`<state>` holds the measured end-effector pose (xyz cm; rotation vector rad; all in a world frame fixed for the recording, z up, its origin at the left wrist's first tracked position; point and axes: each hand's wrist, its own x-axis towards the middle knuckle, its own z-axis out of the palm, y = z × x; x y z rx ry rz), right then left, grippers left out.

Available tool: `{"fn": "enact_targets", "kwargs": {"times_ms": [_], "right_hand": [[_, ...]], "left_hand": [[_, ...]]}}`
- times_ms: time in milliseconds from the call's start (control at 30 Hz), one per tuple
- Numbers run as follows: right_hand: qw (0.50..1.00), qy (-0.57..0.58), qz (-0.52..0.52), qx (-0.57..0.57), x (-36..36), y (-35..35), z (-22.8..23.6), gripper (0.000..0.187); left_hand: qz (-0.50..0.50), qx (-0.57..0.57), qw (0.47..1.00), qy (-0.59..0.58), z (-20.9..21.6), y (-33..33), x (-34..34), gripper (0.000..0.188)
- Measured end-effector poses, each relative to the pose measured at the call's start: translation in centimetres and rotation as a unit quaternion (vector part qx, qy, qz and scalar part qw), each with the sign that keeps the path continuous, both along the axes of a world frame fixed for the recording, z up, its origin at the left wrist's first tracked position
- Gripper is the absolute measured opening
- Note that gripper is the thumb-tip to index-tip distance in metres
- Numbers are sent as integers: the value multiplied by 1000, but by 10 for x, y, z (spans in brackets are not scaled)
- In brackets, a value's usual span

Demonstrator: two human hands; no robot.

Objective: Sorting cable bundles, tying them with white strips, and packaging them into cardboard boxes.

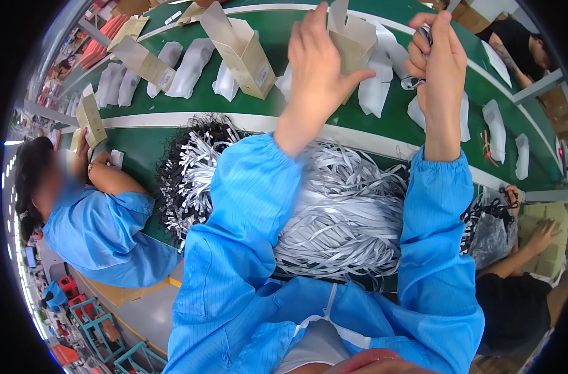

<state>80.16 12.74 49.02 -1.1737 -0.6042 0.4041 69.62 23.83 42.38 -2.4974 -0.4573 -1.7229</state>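
Strap, silvery, looks bunched in the right hand, up over the far side of the green belt. Fingers curled tight around it – probably to keep the length from trailing; exact grip partly hidden. Part of a loop seems to hang below the fist near a white wrapped pack.

Left hand holds nothing visible: fingers stretched, thumb wide, just in front of a tall beige box with its flap up. Can't tell whether they touch.

Big heap of silver straps lies close to the body, between the forearms – likely for easy reach. Second beige box stands upright, flap raised, presumably leaving its mouth accessible. White wrapped packs sit spaced along the belt, maybe to ease picking.
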Motion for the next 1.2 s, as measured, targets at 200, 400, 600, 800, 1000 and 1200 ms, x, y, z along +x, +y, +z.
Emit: {"fn": "enact_targets", "kwargs": {"times_ms": [200, 400, 600, 800, 1000, 1200], "right_hand": [[987, -99, 7, 126, 22, -6, -7, 32], [923, -307, -37, 227, 14, -5, -14, 35], [842, -531, -86, 36, 2, -1, -14, 34], [879, -452, 12, -154, 15, 17, -47, 33], [877, -463, 42, -125, 17, 13, -43, 30], [826, -480, 88, -280, 11, -6, -21, 30]], "left_hand": [[-306, -288, 906, 49, -41, 22, 18, 110], [-402, -221, 886, 66, -26, 3, 8, 121], [-431, -315, 846, 23, -22, -2, 12, 116], [-436, -262, 861, 32, -16, -3, 10, 128], [-329, -415, 843, 93, -28, 11, 14, 120], [-120, -328, 867, 356, -32, 29, -23, 86]]}}
